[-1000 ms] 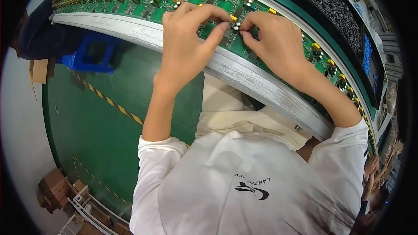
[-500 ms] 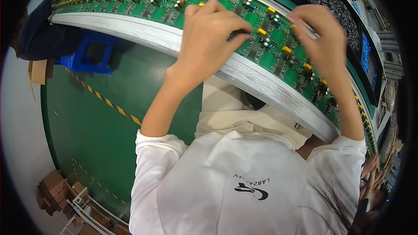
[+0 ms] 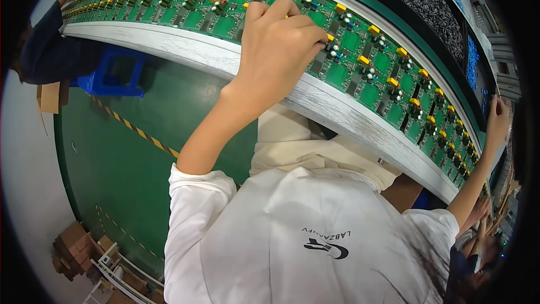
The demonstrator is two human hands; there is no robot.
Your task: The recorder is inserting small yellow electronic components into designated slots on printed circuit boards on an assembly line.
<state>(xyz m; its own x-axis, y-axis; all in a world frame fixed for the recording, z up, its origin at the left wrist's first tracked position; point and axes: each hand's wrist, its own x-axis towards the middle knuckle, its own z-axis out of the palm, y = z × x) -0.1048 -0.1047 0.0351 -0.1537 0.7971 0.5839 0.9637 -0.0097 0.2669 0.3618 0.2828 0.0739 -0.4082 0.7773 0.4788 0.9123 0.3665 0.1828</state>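
Long rows of green circuit boards [image 3: 337,74], fitted with yellow blocks and small upright capacitors, curve along the rail in front of me. Over the boards my left hand [image 3: 281,45] bends down with curled fingers. Its thumb and fingertips close together beside a yellow block [image 3: 363,60]; whatever they pinch is hidden. My right hand [image 3: 497,121] is stretched far to the right, by the near end of a black parts tray [image 3: 471,111]. Its fingers are pressed together, and anything between them is too small to name. Blue components [image 3: 472,62] lie in that tray.
A larger black tray section holds many dark grey parts [image 3: 419,3]. The pale metal rail [image 3: 360,114] runs between me and the boards. A person in a dark sleeve [image 3: 48,42] is at the far left by a blue stool [image 3: 118,73]; other people's hands show at lower right.
My right hand has swung from above the boards out to the right, beside the parts tray. My left hand stays over the boards, while the boards appear slightly shifted in view.
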